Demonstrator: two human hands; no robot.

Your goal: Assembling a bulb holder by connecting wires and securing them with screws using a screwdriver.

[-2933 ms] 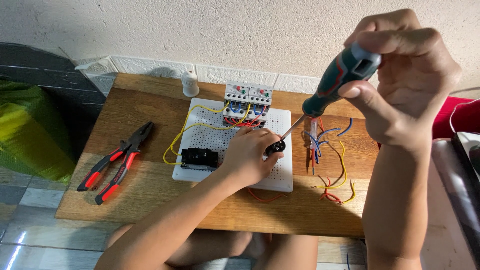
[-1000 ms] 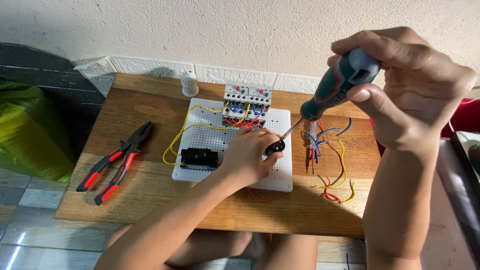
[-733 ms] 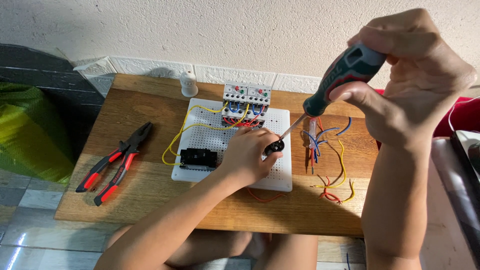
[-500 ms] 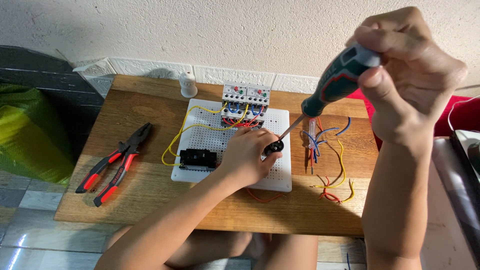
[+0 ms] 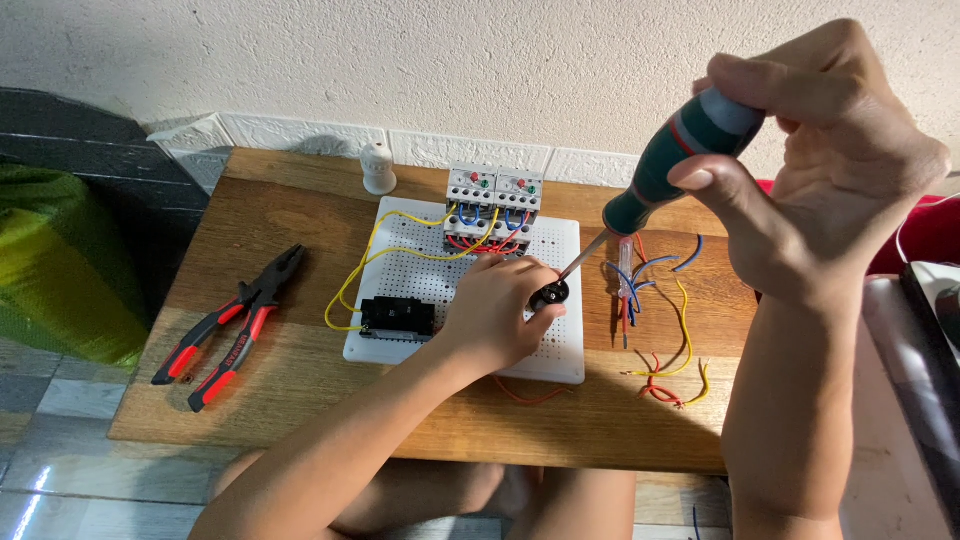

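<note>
The right hand (image 5: 830,170) is raised high near the camera, with the forearm standing almost upright from the lower edge of the view, and its fingers are closed around the dark green handle of a screwdriver (image 5: 680,160). The tool slopes down and to the left, and its thin metal shaft ends at a small black round part (image 5: 550,294). The left hand (image 5: 495,315) reaches in from below with the arm stretched forward; it lies on the white perforated board (image 5: 560,250) and its fingers pinch this black part, holding it against the board. So the two hands are well apart, one high and one low, joined only by the screwdriver. On the board, just left of the left hand, sits a black terminal block (image 5: 398,317), and at the far edge stand two grey contactor units (image 5: 494,200) with yellow, blue and red wires. Loose coloured wires (image 5: 660,330) lie on the wooden counter (image 5: 300,370) on the right of the board, and red-handled pliers (image 5: 232,325) lie on the left.
</note>
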